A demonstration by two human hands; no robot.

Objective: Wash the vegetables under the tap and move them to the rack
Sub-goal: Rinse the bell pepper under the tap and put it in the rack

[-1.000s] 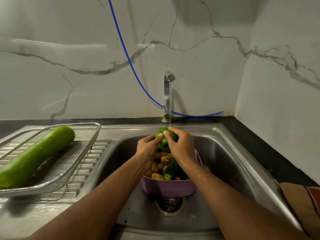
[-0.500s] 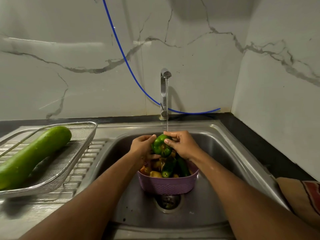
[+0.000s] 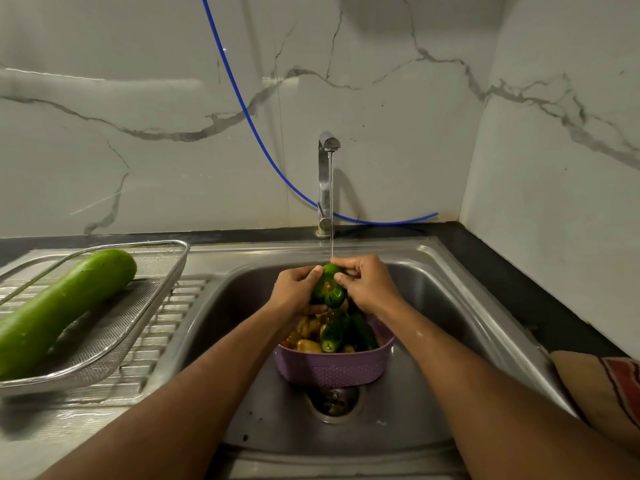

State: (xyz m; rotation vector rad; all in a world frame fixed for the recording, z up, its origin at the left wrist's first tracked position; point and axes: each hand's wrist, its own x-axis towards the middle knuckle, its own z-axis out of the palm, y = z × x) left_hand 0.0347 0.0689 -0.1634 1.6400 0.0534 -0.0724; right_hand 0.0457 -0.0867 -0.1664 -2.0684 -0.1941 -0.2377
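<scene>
A green bell pepper is held under the thin stream from the steel tap. My left hand grips its left side and my right hand grips its right side, fingers curled round it. Directly below, a purple basket in the sink holds cucumbers and several yellowish vegetables. A long green bottle gourd lies in the wire mesh rack on the drainboard at the left.
A blue hose runs down the marble wall behind the tap. The drain sits in front of the basket. A patterned cloth lies on the dark counter at the right. Marble wall closes the right side.
Both hands have turned the pepper under the water, so its bottom end now faces me. The basket and gourd stayed where they were.
</scene>
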